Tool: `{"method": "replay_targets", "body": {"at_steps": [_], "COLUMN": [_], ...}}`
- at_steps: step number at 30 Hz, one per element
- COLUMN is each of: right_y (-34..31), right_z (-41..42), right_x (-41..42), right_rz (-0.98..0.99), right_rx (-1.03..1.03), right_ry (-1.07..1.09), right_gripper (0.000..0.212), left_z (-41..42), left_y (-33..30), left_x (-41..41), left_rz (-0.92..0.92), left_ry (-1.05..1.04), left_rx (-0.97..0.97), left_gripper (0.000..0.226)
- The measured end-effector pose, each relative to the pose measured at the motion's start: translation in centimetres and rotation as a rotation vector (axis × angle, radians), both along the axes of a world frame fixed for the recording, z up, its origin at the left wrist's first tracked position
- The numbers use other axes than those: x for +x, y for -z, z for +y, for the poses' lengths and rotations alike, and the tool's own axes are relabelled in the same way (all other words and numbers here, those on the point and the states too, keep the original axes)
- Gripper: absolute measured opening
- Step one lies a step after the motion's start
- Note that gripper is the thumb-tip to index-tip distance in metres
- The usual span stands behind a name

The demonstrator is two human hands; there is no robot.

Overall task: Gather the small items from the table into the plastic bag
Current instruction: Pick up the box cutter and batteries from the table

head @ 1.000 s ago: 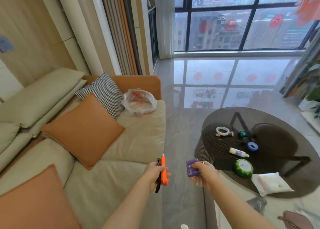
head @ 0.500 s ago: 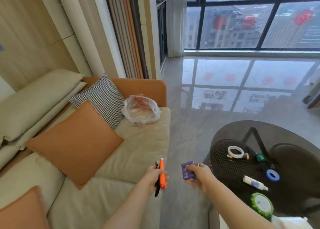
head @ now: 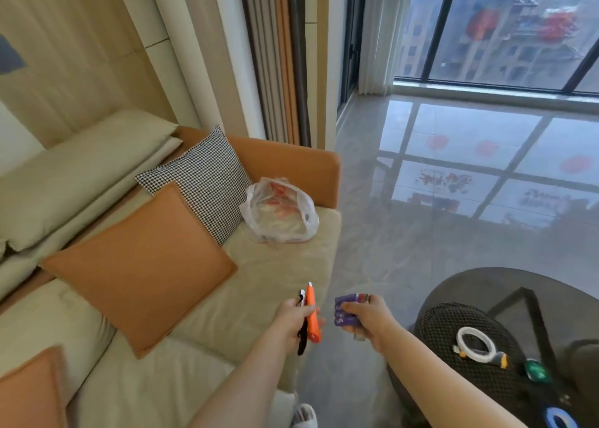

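Left hand (head: 293, 319) clamped on an orange box cutter (head: 311, 314), right hand (head: 364, 317) wrapped round purple batteries (head: 345, 311), plastic bag (head: 278, 212) way off on the sofa's (head: 259, 281) far end, so probably best to get right over its mouth before dropping anything, more bits left on the bench (head: 486, 294).

Orange plastic utility knife (head: 311, 317), purple battery pack (head: 345, 311), clear plastic bag with red print (head: 279, 212), black-and-white houndstooth square cushion (head: 201, 181), plain orange square cushion (head: 139, 265), beige fabric sofa (head: 275, 265), dark smoked-glass round desk (head: 486, 285).

Both forearms bare, no sleeves; left hand (head: 293, 319), right hand (head: 366, 317).
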State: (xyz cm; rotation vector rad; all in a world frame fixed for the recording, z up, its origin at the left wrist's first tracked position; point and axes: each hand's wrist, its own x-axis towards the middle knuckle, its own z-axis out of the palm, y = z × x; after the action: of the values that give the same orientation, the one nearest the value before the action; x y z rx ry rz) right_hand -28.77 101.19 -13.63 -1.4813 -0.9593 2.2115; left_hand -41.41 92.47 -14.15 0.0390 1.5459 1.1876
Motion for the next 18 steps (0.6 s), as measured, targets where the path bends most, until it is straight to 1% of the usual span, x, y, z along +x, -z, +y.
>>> {"method": "replay_targets", "body": {"at_steps": [2, 4, 7, 9, 13, 15, 18], "right_y": [0.0, 0.0, 0.1, 0.3, 1.0, 1.4, 1.9], "right_z": [1.8, 3.5, 5.8, 7.5, 10.7, 11.9, 13.6], "right_x": [-1.5, -3.1, -5.7, -7.6, -12.1, -14.1, -16.9], "right_rz": [-0.005, -0.022, -0.058, -0.075, -0.077, -0.118, -0.150], "right_rx": [0.011, 0.040, 0.068, 0.069, 0.046, 0.057, 0.078], "right_ry": [-0.035, -0.071, -0.090, -0.084, -0.036, -0.041, -0.078], "right_gripper": [0.021, 0.025, 0.026, 0.028, 0.037, 0.036, 0.031], "left_z": [1.8, 3.5, 5.8, 7.5, 10.7, 11.9, 13.4], "left_y": [0.1, 0.6, 1.1, 1.0, 1.1, 1.2, 1.5], "left_x": [-1.5, -3.4, -6.7, -8.8, -13.3, -15.2, -17.5], "left_rz": [-0.009, 0.005, 0.013, 0.018, 0.021, 0.005, -0.027], "left_ry": [-0.013, -0.006, 0.007, -0.003, -0.036, -0.072, -0.126], "left_rx": [0.003, 0.001, -0.011, -0.010, -0.001, 0.003, 0.006], "left_gripper": [0.013, 0.011, 0.011, 0.010, 0.016, 0.018, 0.030]}}
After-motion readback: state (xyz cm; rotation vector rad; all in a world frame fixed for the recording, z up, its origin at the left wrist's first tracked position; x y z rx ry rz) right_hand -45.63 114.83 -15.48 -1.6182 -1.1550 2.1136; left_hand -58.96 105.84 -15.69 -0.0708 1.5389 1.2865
